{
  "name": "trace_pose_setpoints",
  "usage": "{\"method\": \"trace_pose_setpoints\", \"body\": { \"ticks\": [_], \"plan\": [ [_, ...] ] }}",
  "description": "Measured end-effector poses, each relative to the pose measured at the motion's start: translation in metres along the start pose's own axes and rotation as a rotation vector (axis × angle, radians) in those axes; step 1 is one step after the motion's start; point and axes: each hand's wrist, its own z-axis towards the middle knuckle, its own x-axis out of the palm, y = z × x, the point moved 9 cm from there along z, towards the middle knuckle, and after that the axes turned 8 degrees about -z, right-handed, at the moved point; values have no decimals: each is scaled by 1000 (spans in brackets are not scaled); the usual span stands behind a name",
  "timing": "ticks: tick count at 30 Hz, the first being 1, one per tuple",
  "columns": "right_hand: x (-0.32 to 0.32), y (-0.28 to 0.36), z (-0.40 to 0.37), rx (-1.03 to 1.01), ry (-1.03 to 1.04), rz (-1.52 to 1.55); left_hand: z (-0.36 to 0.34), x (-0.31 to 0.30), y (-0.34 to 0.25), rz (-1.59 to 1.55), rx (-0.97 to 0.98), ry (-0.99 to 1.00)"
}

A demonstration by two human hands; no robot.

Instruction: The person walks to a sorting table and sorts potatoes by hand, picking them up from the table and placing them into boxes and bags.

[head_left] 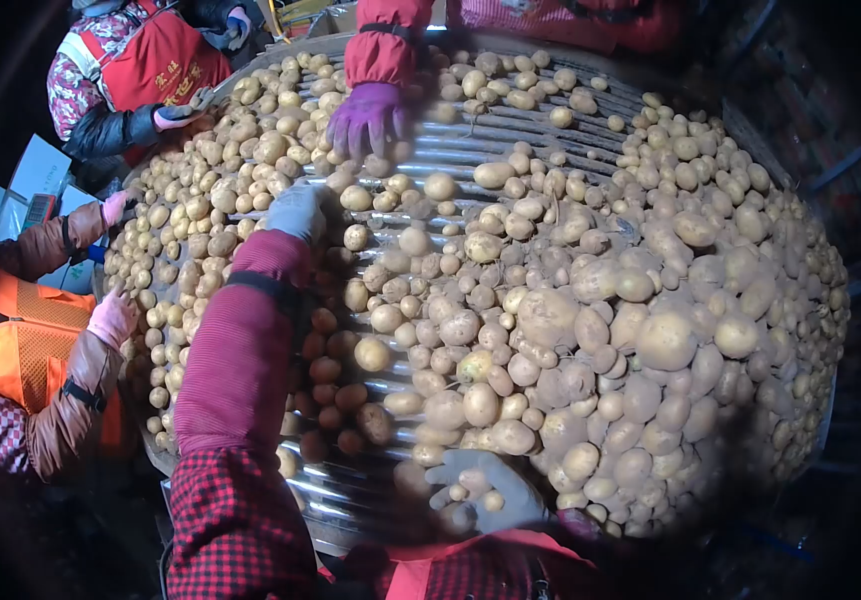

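My left hand, in a pale grey glove, reaches out over the potatoes at the middle left of the sorting surface. Its back faces up, and its fingers are hidden among the potatoes around them. Close to my body, my right hand, in a grey glove, is turned palm up. Curled round several small potatoes, it rests at the near edge of the heap. Between my hands, bare metal rollers show, with potatoes lying along them.
Across from me, a purple-gloved hand of another person touches the potatoes. At the left, a person in an orange vest and one in a red apron have gloved hands at the rim. Potatoes pile high on the right.
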Motion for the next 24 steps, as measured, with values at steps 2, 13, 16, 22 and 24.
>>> {"method": "trace_pose_setpoints", "body": {
  "ticks": [2,13,16,22,24],
  "plan": [
    [-3,1,-5,38,-73,-142,-7,3,2,-21,0,-78],
    [0,-5,-11,-131,287,2,-220,-106,-249,-798,749,171],
    [3,-10,-9,-104,409,149,-265,-102,-288,-871,954,143],
    [37,-10,-19,95,571,422,-151,-78,-240,-539,626,-54],
    [31,-2,-22,27,270,157,-112,-46,-234,-522,582,49]
  ]
}}
